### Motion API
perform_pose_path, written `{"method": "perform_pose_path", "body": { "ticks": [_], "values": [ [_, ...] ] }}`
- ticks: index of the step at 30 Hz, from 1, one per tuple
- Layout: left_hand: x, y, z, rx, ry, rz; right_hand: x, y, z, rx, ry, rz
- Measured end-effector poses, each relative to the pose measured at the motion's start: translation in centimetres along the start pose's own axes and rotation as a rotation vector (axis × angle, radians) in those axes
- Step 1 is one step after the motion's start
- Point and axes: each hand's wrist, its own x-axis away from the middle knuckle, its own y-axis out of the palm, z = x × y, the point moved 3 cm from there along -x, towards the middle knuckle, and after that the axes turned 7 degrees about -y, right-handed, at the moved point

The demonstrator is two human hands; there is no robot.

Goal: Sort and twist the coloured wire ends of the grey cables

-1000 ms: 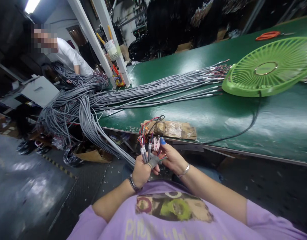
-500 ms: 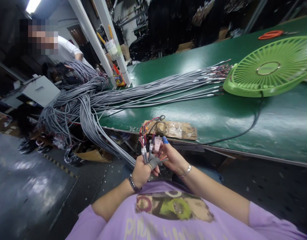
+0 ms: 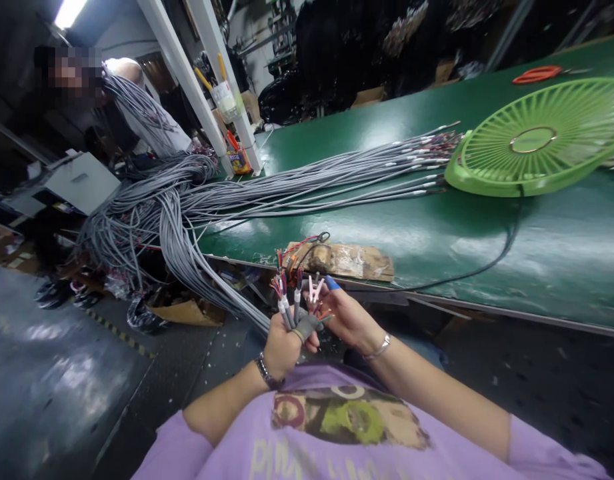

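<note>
Bench edge: the front edge of the green bench (image 3: pixel 487 308) slants down to your right, just beyond your hands; both work on your side of it.
Room by the board: your hands are near the worn wooden board (image 3: pixel 357 261) at that edge. Green surface runs from the board towards the green fan (image 3: pixel 537 133), with a black cord (image 3: pixel 471 272) curving across it.
Left side: a hanging grey bundle (image 3: pixel 207 270) drops over the edge and runs to your left hand (image 3: pixel 281 343).
Held cables: the grey cable ends (image 3: pixel 287 313) stand up from your left fist, with white bands and fanned red, blue and dark wires; more coloured wires point right.
Left grip: your left hand is closed round the cables, a grey cover on its thumb.
Right grip: your right hand (image 3: pixel 354 320), one digit blue-tipped, is at the pink clip (image 3: pixel 315 291); it seems to touch it, but you cannot tell whether it is pinched.
Clip: its blur of half a second ago has gone, and two spread arms now show.
Right wrist: slightly farther right than before.
Co-worker: the person (image 3: pixel 167 130) behind now has a raised grey bundle (image 3: pixel 137 100) at the chest.
</note>
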Motion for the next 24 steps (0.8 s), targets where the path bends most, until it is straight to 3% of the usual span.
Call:
{"method": "perform_pose_path", "body": {
  "ticks": [5,15,24],
  "values": [
    [-0.4,0.6,0.2,0.022,-0.016,0.009,-0.4,-0.4,0.7,-0.021,0.066,-0.033],
    [-0.3,0.7,0.0,-0.007,-0.062,0.043,-1.0,-1.3,1.1,0.025,-0.040,0.040],
    [0.1,0.6,-0.2,0.010,-0.053,0.021,-0.4,-0.7,1.3,-0.061,-0.013,0.034]
  ]
}}
